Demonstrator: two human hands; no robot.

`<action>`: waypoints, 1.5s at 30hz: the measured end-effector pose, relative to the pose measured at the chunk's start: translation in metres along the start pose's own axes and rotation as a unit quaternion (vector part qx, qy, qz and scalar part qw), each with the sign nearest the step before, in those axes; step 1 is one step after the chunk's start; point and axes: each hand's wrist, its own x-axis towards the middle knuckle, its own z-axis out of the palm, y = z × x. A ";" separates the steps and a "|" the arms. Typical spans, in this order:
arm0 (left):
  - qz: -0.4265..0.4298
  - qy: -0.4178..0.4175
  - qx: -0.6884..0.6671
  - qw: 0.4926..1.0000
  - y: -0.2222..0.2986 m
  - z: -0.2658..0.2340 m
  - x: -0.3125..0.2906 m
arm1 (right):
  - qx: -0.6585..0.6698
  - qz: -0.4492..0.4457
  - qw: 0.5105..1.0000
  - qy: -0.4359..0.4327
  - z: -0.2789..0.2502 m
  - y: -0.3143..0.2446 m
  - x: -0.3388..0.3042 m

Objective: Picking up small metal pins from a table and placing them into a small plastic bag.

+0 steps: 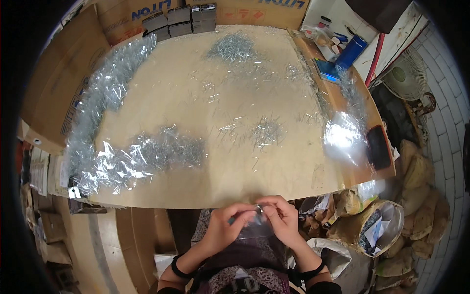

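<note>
Just off the near edge of the table, over my lap, my left hand (pixel 228 224) and my right hand (pixel 280 218) pinch the top of a small clear plastic bag (pixel 255 230) between thumbs and fingers. The bag hangs down from between the hands, and what it contains is hard to make out. Beyond my hands, a small pile of thin metal pins (pixel 267 132) lies on the pale tabletop (pixel 235 183). Loose pins are scattered around it.
A larger pin heap (pixel 232 47) lies at the far side. Clear filled packets (pixel 110 83) line the left edge. Empty-looking plastic bags (pixel 345 137), a dark phone-shaped object (pixel 379 147) and a blue scale (pixel 327 70) sit on the right. A sack (pixel 382 228) stands below right.
</note>
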 end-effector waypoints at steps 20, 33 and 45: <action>-0.034 -0.045 -0.191 0.980 -0.035 -0.016 -0.036 | 0.084 0.018 0.993 0.080 0.015 0.031 -0.024; 0.128 0.038 0.164 0.977 -0.022 -0.011 -0.034 | -0.232 -0.141 0.954 -0.125 0.002 0.015 -0.020; -0.116 -0.212 -0.024 0.970 -0.059 -0.027 -0.045 | 0.141 0.275 0.927 -0.210 -0.017 0.064 -0.048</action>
